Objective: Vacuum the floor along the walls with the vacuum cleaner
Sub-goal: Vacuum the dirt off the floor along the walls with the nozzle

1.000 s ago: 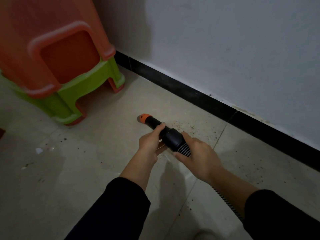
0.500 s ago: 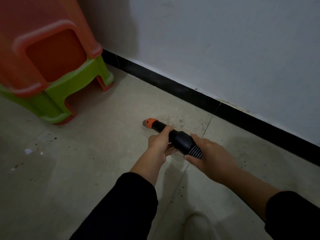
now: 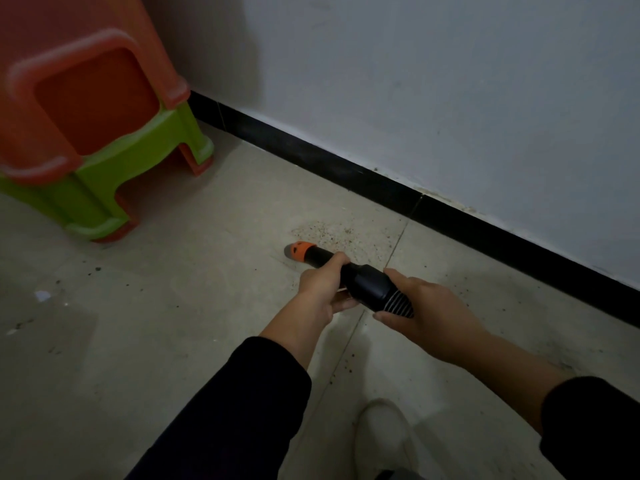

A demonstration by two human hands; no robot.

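A black vacuum nozzle (image 3: 363,284) with an orange tip (image 3: 300,251) points left and touches the pale tiled floor (image 3: 194,306). My left hand (image 3: 320,289) grips the thin black tube just behind the tip. My right hand (image 3: 422,311) grips the thicker end where the ribbed hose (image 3: 400,303) begins; the hose beyond it is hidden by my arm. A patch of dark specks (image 3: 325,232) lies just beyond the tip, between it and the black skirting (image 3: 346,174) under the white wall (image 3: 433,81).
Stacked plastic stools, orange (image 3: 79,91) over green (image 3: 100,188), stand at the left near the corner. Loose specks dot the tiles along the skirting and the tile joint. A white scrap (image 3: 41,295) lies at the far left. My white shoe (image 3: 384,441) shows at the bottom.
The view has shifted right along the wall, so the stools sit further left. The nozzle tip has reached the edge of the speck patch. Both hands keep their grip.
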